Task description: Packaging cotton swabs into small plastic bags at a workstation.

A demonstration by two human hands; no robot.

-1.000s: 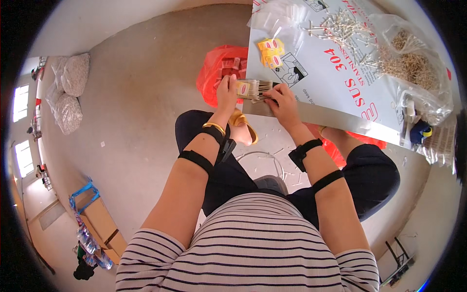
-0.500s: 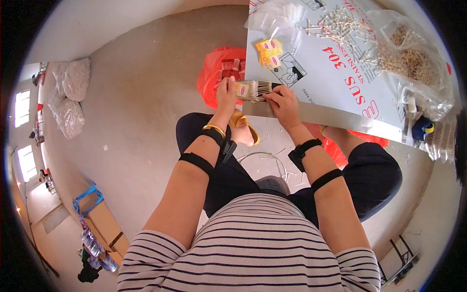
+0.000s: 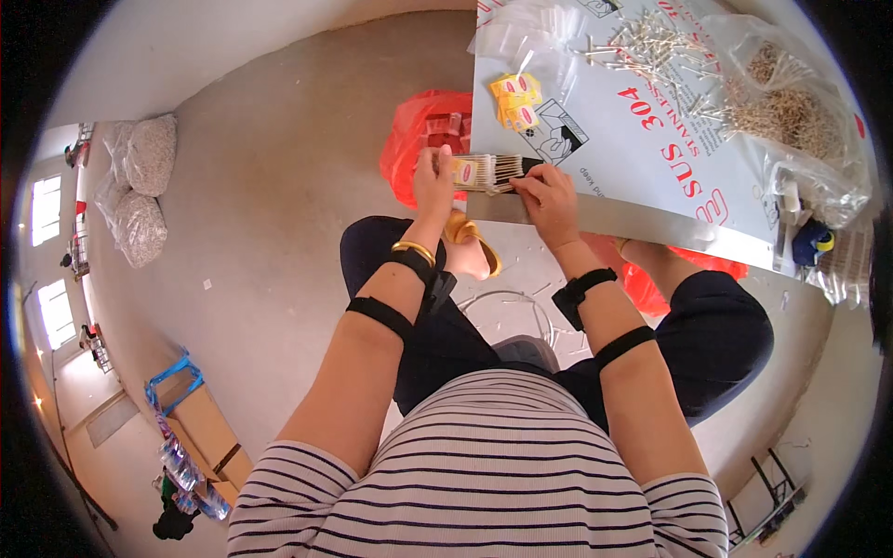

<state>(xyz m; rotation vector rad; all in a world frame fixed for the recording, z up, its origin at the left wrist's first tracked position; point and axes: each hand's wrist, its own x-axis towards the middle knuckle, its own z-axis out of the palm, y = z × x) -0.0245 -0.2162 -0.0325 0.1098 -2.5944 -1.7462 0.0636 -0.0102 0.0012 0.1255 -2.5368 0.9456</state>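
A flat clear pack of cotton swabs (image 3: 502,171), with a yellow label card showing through near its left end, lies level between my hands at the table's near left corner. My left hand (image 3: 433,186) is closed round the pack's left end, thumb on top. At the other end, the fingers of my right hand (image 3: 551,198) pinch the plastic edge beside the swab tips. Exactly how far the right fingertips reach into the plastic is too small to tell. Beyond the pack, yellow label cards (image 3: 516,100) lie in a small overlapping pile on the table.
The film-covered metal table (image 3: 623,163) bears clear plastic sleeves (image 3: 530,35), loose cotton swabs (image 3: 651,48) and a big clear bag of swabs (image 3: 791,116). A red plastic bag (image 3: 398,139) holding small packs stands on the floor left of the table. Stuffed sacks (image 3: 139,228) lie far left.
My right hand has shifted slightly to the right along the pack's end, and more dark space shows beside the swab tips. The left hand keeps its hold.
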